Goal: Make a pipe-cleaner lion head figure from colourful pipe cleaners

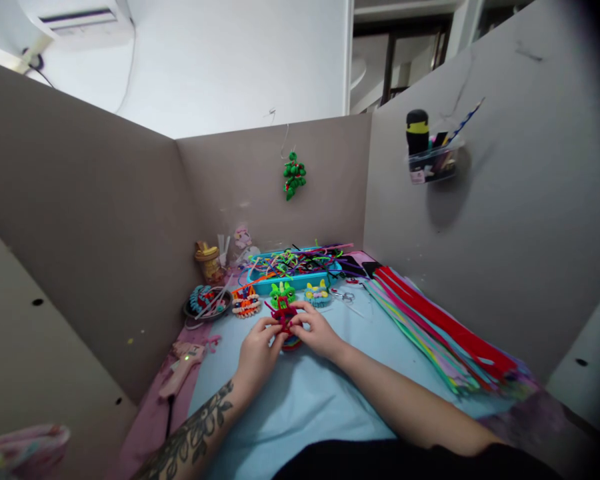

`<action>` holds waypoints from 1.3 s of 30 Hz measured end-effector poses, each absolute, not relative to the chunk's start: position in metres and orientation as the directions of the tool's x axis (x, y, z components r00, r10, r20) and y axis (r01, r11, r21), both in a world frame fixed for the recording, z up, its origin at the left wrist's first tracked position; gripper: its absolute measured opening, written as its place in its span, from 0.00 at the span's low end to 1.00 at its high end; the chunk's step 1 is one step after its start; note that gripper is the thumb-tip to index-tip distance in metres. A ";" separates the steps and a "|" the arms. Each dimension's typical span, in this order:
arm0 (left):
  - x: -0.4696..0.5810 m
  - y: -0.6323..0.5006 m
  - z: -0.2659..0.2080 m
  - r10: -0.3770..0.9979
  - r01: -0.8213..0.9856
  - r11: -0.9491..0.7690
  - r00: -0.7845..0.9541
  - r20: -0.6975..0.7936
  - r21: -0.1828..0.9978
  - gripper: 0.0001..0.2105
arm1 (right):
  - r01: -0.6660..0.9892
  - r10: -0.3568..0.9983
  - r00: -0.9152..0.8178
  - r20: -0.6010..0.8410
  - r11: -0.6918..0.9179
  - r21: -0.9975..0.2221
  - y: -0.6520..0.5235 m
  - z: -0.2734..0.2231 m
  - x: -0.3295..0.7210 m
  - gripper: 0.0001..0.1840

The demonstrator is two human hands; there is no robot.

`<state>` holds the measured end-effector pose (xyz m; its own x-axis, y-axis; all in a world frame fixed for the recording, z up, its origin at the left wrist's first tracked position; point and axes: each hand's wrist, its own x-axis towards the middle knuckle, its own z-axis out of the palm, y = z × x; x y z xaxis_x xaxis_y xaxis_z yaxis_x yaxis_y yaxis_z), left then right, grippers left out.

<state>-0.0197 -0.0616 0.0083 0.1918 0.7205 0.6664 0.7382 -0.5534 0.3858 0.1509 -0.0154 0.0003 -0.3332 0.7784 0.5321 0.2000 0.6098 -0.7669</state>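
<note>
My left hand [261,347] and my right hand [320,330] meet at the middle of the table. Between their fingertips they pinch a pipe-cleaner figure [292,344], red and magenta on top with rainbow bands at the bottom. My fingers hide part of it. Just behind it sits a green pipe-cleaner figure [281,294] with dark eyes. An orange and peach one [245,302] stands to the left, and a light blue one with yellow ears [317,294] to the right.
Behind is a blue tray [265,287] heaped with pipe-cleaner scraps. Scissors [347,296] lie right of the figures. Long pipe-cleaner bundles [430,320] cover the right side. At left are a pink glue gun [183,369] and a dark bowl [223,308]. Grey panels [275,220] surround the table.
</note>
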 end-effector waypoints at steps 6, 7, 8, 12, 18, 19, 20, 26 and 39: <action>-0.017 -0.062 0.006 0.778 0.688 -0.529 0.158 0.609 0.498 0.07 | 0.210 0.747 -0.321 0.583 0.656 -0.725 -0.022 0.002 0.147 0.06; -0.017 -0.062 0.006 0.783 0.683 -0.525 0.153 0.603 0.508 0.07 | 0.215 0.747 -0.313 0.587 0.658 -0.722 -0.022 0.002 0.147 0.06; -0.016 -0.062 0.006 0.786 0.680 -0.522 0.149 0.600 0.515 0.07 | 0.220 0.747 -0.305 0.590 0.659 -0.719 -0.022 0.002 0.147 0.06; -0.012 -0.063 0.003 0.772 0.666 -0.536 0.137 0.621 0.519 0.07 | 0.241 0.753 -0.266 0.602 0.657 -0.715 -0.023 0.000 0.144 0.06; -0.010 -0.063 -0.003 0.757 0.623 -0.555 0.102 0.646 0.551 0.06 | 0.303 0.781 -0.184 0.596 0.622 -0.722 -0.025 0.001 0.140 0.07; -0.010 -0.063 -0.004 0.753 0.617 -0.562 0.106 0.649 0.551 0.06 | 0.334 0.784 -0.183 0.593 0.617 -0.713 -0.024 0.002 0.140 0.07; -0.010 -0.063 -0.005 0.749 0.614 -0.570 0.114 0.653 0.547 0.06 | 0.367 0.783 -0.189 0.592 0.616 -0.697 -0.024 0.002 0.141 0.08; -0.011 -0.064 -0.006 0.734 0.616 -0.592 0.145 0.664 0.519 0.07 | 0.476 0.779 -0.231 0.583 0.613 -0.630 -0.022 0.003 0.145 0.06; -0.013 -0.069 0.007 0.789 0.670 -0.525 0.153 0.595 0.525 0.09 | 0.250 0.823 -0.174 0.540 0.568 -0.784 -0.028 0.016 0.142 0.05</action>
<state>-0.0125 -0.0690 0.0065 0.1531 0.7894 0.5945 0.6700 -0.5252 0.5247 0.1424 -0.0282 0.0155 -0.1743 0.8232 0.5403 0.2497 0.5677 -0.7845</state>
